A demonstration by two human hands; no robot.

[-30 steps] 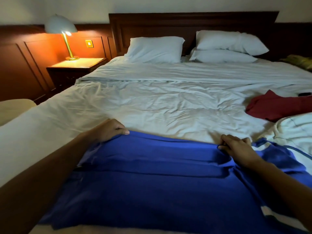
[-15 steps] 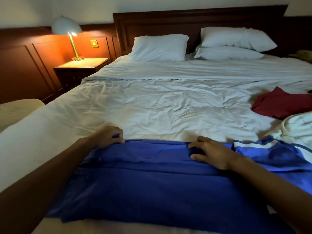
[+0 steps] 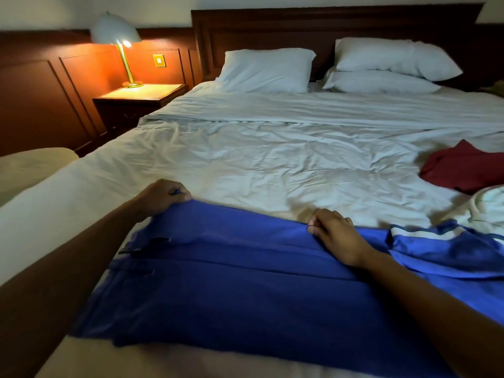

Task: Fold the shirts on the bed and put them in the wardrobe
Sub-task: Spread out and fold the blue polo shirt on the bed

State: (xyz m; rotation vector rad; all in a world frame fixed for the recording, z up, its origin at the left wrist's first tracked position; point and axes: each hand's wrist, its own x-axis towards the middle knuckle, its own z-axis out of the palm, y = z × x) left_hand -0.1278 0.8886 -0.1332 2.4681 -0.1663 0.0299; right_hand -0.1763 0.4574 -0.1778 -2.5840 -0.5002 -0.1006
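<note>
The blue shirt [image 3: 245,296] lies spread flat across the near end of the bed [image 3: 272,165], with lengthwise creases running through its body. A white-trimmed sleeve [image 3: 436,241] is bunched at its right side. The left hand [image 3: 161,197] is at the far left corner of the shirt, fingers curled over the edge and thumb pressed against them, pinching the cloth. The right hand [image 3: 335,236] is further along the same far edge, fingers curled, with thumb and forefinger closed on the hem. Both arms reach over the shirt from the near side. The fabric is judged light, thin and wholly limp. It drapes to the sheet beneath, holds no shape of its own, and has a slight sheen that suggests a smooth knit apt to slide on the bedding. There is no breakage risk. The likely fault is sagging between the two grips or a fold going askew. The best hold is judged to be on the hem or seam line at two well-separated points, as now, keeping the edge taut. The loose sleeve needs tucking in before any further fold. A red garment [image 3: 463,170] and a pale garment [image 3: 485,208] lie at the right of the bed, both unfolded. No wardrobe is in view.
</note>
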